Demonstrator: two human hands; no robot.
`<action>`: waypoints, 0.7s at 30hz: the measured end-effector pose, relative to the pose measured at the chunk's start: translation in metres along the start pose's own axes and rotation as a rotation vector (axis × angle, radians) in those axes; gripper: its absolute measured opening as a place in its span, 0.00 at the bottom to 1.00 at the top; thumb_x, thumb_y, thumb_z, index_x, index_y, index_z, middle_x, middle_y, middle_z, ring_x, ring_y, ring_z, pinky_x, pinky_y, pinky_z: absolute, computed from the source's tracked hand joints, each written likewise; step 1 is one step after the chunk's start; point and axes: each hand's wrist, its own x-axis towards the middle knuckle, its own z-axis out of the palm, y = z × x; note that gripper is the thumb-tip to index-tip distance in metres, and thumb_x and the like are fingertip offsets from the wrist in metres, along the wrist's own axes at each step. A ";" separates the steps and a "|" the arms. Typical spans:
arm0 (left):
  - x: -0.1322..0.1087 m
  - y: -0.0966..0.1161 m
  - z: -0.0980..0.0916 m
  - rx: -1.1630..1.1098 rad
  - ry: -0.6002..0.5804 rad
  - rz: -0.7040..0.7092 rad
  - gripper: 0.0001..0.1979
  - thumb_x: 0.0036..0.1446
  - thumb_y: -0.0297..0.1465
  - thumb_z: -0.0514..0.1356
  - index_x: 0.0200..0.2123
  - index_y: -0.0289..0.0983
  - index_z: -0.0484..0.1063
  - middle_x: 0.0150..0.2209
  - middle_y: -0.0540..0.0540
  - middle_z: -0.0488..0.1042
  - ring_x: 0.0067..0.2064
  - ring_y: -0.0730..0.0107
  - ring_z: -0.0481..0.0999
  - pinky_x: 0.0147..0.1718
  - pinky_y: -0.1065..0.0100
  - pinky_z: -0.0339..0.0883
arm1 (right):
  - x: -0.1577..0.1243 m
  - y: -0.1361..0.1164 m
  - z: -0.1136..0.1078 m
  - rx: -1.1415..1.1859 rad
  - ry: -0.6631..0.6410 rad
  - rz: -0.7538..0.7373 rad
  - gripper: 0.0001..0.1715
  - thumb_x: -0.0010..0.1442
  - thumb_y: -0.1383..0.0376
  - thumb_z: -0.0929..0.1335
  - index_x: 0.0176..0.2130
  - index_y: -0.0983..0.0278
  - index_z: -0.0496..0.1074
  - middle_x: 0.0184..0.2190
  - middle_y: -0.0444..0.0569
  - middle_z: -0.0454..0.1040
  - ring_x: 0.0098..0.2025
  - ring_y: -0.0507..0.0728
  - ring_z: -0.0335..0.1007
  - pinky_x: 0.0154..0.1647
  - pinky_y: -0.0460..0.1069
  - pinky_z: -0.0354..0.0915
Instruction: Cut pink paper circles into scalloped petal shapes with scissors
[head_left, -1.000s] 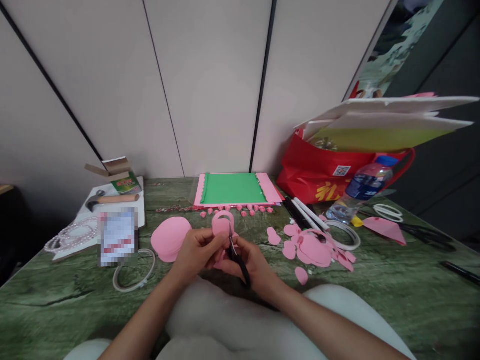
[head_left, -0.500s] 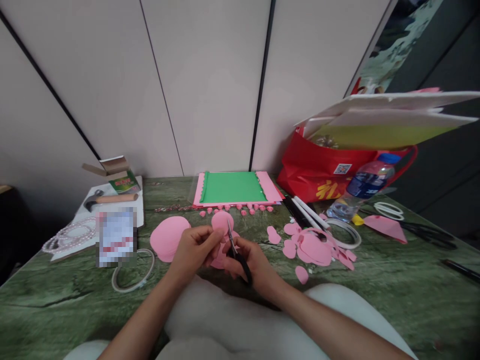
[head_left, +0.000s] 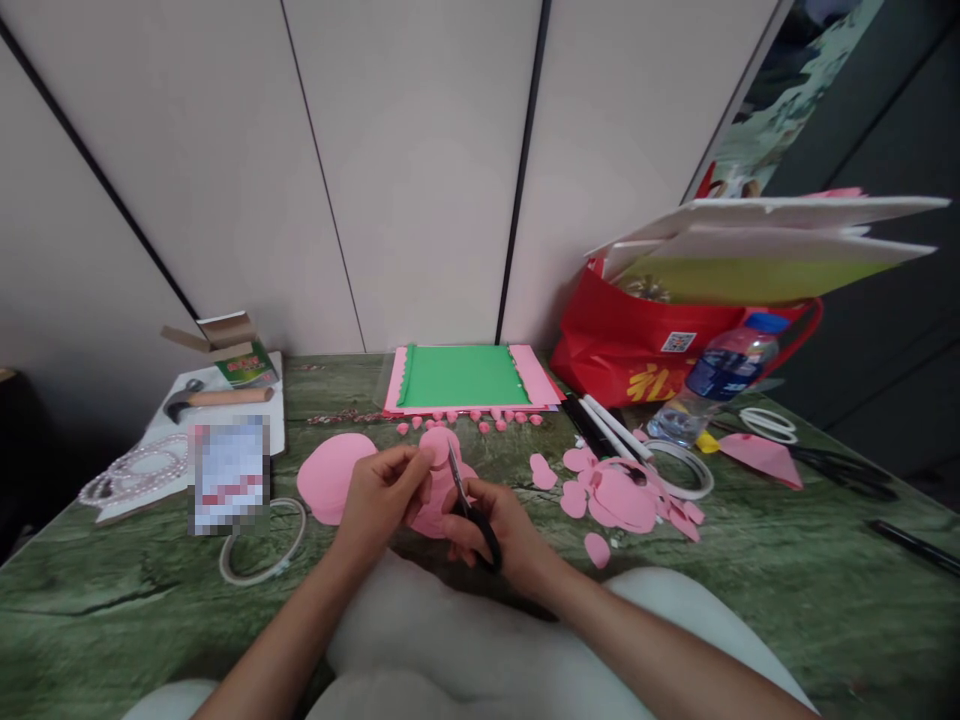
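Note:
Between its fingertips my left hand [head_left: 390, 488] pinches a small pink paper circle [head_left: 441, 444]. My right hand [head_left: 499, 525] is closed round the black handles of a pair of scissors [head_left: 480, 528], whose blades point up and lie against the right side of the circle. More pink paper [head_left: 429, 520] shows beneath and between the hands. Left of my left hand lies a stack of larger pink circles [head_left: 335, 477]. Pink scraps and cut pieces [head_left: 622, 500] are spread to the right of my right hand.
Behind the hands, small pink rolled pieces [head_left: 484, 426] line the front of a green and pink sheet [head_left: 465, 376]. A hammer [head_left: 225, 398], beads [head_left: 142, 470] and a tape ring [head_left: 262, 575] lie left. At right stand a red bag [head_left: 600, 350] and a bottle [head_left: 724, 375].
The view has shifted slightly. The scissors' blades have moved a little against the pink circle, and both hands keep their holds.

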 end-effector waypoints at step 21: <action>-0.001 0.003 0.000 0.139 -0.018 0.061 0.16 0.49 0.36 0.57 0.14 0.36 0.63 0.11 0.56 0.60 0.13 0.82 0.57 0.11 0.78 0.49 | 0.004 -0.003 -0.002 -0.006 0.042 -0.005 0.22 0.39 0.56 0.75 0.29 0.63 0.65 0.15 0.36 0.63 0.16 0.46 0.54 0.17 0.43 0.50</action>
